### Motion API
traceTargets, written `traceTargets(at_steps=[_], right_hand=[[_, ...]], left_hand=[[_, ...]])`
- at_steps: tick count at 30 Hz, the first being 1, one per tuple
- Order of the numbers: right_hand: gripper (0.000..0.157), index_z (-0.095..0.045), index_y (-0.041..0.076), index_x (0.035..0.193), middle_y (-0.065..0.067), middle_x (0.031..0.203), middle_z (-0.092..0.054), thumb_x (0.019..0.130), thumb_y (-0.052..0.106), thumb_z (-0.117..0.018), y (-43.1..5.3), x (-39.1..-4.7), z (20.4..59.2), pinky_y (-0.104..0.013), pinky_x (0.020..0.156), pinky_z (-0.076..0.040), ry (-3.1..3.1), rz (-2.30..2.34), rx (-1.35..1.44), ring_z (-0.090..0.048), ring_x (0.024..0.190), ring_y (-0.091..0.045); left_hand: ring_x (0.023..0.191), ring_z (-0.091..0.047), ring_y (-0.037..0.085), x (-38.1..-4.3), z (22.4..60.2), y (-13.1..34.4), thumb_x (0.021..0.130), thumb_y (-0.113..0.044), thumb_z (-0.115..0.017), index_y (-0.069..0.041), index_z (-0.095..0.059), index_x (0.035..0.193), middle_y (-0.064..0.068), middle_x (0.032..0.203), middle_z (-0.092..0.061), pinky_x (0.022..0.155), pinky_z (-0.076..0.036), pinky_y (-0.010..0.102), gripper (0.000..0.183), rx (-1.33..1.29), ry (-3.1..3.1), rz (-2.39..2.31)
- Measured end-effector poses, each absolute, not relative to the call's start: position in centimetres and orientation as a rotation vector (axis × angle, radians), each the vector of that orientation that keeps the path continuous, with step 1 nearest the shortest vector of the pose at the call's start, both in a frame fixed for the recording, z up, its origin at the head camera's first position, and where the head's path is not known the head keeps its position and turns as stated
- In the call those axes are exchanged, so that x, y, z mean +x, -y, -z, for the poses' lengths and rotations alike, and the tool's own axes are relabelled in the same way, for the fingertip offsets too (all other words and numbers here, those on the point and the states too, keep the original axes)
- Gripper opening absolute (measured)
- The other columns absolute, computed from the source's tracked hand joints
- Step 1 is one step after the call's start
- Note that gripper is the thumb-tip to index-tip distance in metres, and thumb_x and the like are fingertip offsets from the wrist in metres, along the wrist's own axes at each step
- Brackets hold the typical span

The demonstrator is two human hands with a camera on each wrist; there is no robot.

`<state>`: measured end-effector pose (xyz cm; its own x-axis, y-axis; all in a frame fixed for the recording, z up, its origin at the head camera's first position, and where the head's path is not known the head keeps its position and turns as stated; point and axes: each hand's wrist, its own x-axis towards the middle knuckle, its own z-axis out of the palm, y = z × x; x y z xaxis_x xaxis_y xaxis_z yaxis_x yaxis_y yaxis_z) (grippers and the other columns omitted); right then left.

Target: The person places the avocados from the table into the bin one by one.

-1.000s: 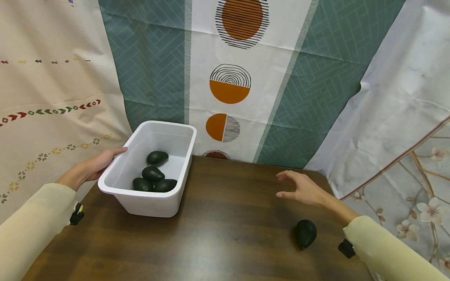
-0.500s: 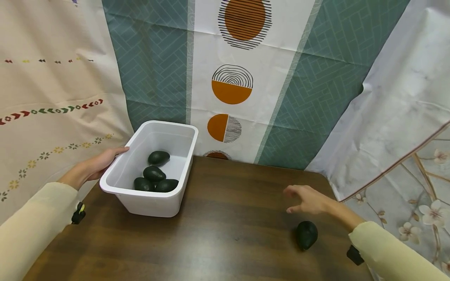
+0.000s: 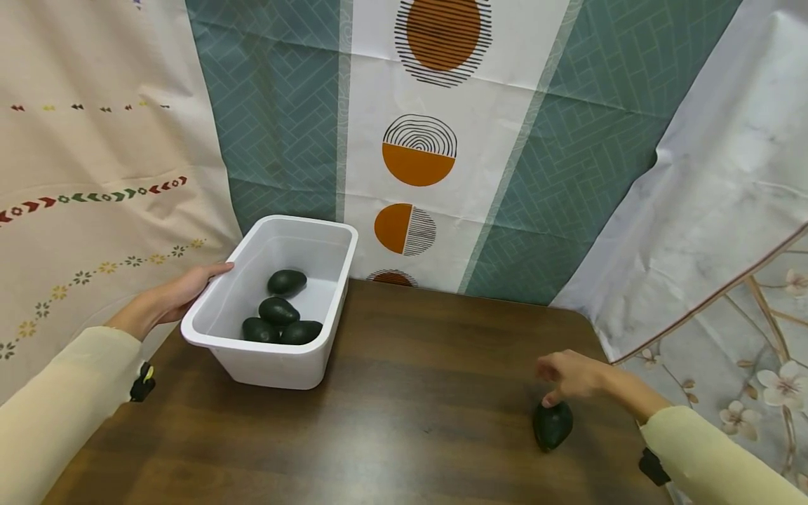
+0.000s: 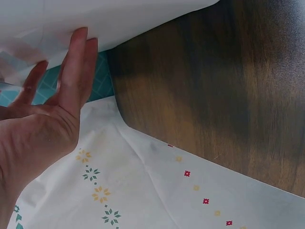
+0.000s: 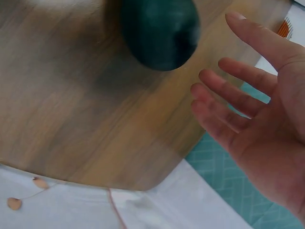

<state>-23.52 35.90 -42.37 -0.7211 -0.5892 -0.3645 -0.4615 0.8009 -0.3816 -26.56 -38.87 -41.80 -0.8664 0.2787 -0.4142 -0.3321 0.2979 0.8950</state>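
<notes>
A white plastic bin (image 3: 268, 366) stands at the left of the table, with several dark green avocados (image 3: 287, 283) on its floor. My left hand (image 3: 188, 289) grips its left rim, thumb at the top edge. In the left wrist view, the fingers (image 4: 71, 71) lie along the bin's outer wall. At the right, a single avocado (image 3: 553, 429) rests on the wood. Just behind and above it is my right hand (image 3: 576, 377), its thumb overlapping the fruit's top in the head view. The right wrist view shows that hand's spread fingers (image 5: 233, 95) apart from the avocado.
The brown wooden table (image 3: 404, 393) stretches between the bin and the lone avocado. Patterned cloth (image 3: 278, 105) hangs behind the table, a cream cloth (image 3: 95, 154) at the left and a floral white cloth (image 3: 745, 280) at the right.
My right hand has moved right and toward the near side, down to the lone avocado. My left hand keeps its hold on the bin, which stays in place.
</notes>
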Motion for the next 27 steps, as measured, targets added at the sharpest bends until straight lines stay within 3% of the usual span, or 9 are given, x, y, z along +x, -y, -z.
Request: traceTargets(at_steps=[9,18,27], right_hand=[[0.052,-0.069,0.000,0.114,-0.010,0.107,-0.071,0.080,0.031,-0.094,-38.0,-23.1,43.3,-0.044,0.079,-0.056,-2.495,0.375,-0.717,-0.066,0.095,-0.030],[0.040,-0.070,0.002,0.114,-0.007,0.102,-0.071,0.090,0.029,-0.086,-37.9,-22.6,44.3,-0.044,0.078,-0.056,-2.362,0.481,-0.663,-0.065,0.094,-0.026],[0.046,-0.069,0.000,0.117,-0.006,0.103,-0.070,0.087,0.029,-0.088,-36.5,-22.2,45.2,-0.039,0.075,-0.056,-2.427,0.527,-0.730,-0.066,0.095,-0.026]], left_hand=[[0.121,-0.066,0.031,-26.6,41.7,38.8,0.114,-0.053,-0.029,-0.001,-0.017,0.163,0.011,0.132,-0.064,0.098,-0.056,0.053,0.073,-0.042,-2.071,-1.613],[0.118,-0.067,0.029,-26.4,41.8,39.0,0.114,-0.053,-0.027,0.001,-0.018,0.161,0.009,0.130,-0.065,0.099,-0.055,0.053,0.072,-0.036,-2.057,-1.618],[0.121,-0.066,0.030,-26.4,41.9,38.8,0.114,-0.053,-0.027,0.001,-0.018,0.161,0.009,0.132,-0.065,0.100,-0.054,0.053,0.072,-0.033,-2.041,-1.636]])
